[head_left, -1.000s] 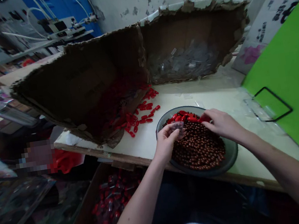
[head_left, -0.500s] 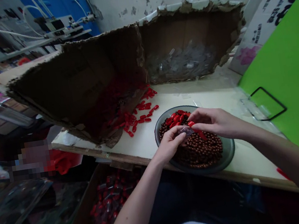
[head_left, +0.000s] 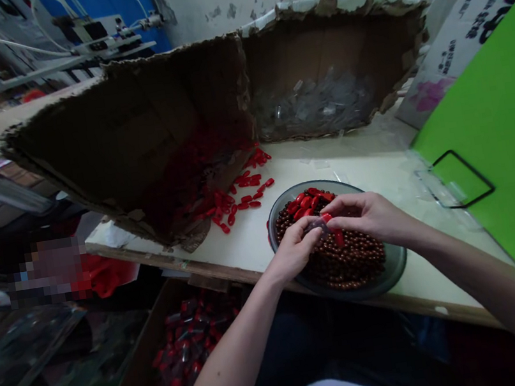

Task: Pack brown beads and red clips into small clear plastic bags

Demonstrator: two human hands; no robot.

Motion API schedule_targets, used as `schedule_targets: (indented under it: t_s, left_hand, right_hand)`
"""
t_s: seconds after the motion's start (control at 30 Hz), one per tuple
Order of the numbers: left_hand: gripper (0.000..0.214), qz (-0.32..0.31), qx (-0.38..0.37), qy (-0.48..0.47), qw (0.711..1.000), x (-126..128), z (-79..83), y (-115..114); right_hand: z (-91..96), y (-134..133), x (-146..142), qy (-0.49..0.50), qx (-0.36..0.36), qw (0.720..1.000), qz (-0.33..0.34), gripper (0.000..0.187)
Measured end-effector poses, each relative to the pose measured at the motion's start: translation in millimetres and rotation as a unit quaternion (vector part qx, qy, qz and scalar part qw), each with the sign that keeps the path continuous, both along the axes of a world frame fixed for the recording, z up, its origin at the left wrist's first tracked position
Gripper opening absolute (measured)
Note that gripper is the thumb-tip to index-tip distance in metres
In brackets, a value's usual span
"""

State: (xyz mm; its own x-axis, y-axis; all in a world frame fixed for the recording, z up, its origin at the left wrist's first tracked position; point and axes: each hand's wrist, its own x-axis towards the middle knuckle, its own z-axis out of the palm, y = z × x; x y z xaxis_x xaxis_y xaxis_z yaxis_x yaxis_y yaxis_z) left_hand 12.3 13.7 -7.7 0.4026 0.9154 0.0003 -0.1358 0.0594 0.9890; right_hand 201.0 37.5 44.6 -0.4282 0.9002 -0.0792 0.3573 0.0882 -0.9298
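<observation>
Over a grey bowl, my two hands meet around one small item. My left hand is closed on a small clear plastic container, whose contents I cannot make out. With thumb and fingers, my right hand pinches a red cap at the container's right end. A red strip hangs below the cap. Brown round beads fill much of the bowl beneath the hands. Several red caps lie on the beads at the bowl's far side.
A torn cardboard box spills red caps onto the white table. Behind, another cardboard compartment holds clear plastic pieces. Below the table edge, a box contains red-capped containers. A green panel leans at the right.
My right hand has shifted slightly left, bringing the red cap up against the clear container's end. The red strip hangs more upright. The camera view has shifted a little.
</observation>
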Motion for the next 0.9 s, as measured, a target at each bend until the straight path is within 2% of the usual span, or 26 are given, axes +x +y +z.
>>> schedule_targets:
  t_s: [0.2, 0.3, 0.47, 0.53, 0.6, 0.7, 0.8, 0.87, 0.9]
  left_hand:
    - [0.018, 0.012, 0.017, 0.04, 0.999, 0, 2.0, 1]
    - [0.017, 0.014, 0.01, 0.031, 0.999, 1, 0.9, 2]
    - [0.027, 0.039, -0.078, -0.094, 0.992, 7, 4.0, 4]
    - [0.033, 0.044, -0.123, -0.158, 0.979, 11, 9.0, 3]
    - [0.037, 0.04, -0.156, -0.202, 0.966, 15, 14.9, 1]
    - [0.037, 0.016, -0.179, -0.228, 0.957, 21, 20.2, -6]
    - [0.037, -0.02, -0.181, -0.2, 0.963, 24, 18.9, -14]
    - [0.039, -0.048, -0.177, -0.16, 0.97, 26, 16.8, -19]
    - [0.039, -0.063, -0.175, -0.139, 0.973, 27, 16.2, -21]
  right_hand:
    - [-15.5, -5, -5, -0.006, 0.048, 0.998, -0.05, 0.03]
    - [-16.8, -4, -6, -0.016, 0.072, 0.995, -0.07, 0.03]
    - [-12.7, -7, -7, -0.025, 0.137, 0.987, -0.081, 0.031]
    - [-17.1, -17, -9, -0.001, 0.2, 0.968, -0.152, 0.034]
    - [-25.5, -32, -12, 0.012, 0.279, 0.933, -0.226, 0.038]
    - [-34.5, -49, -16, 0.0, 0.364, 0.9, -0.239, 0.042]
    - [-27.6, -44, -16, 0.077, 0.333, 0.898, -0.278, 0.042]
    - [-16.8, -33, -14, 0.152, 0.258, 0.913, -0.278, 0.044]
    - [-11.5, -27, -13, 0.182, 0.211, 0.927, -0.251, 0.045]
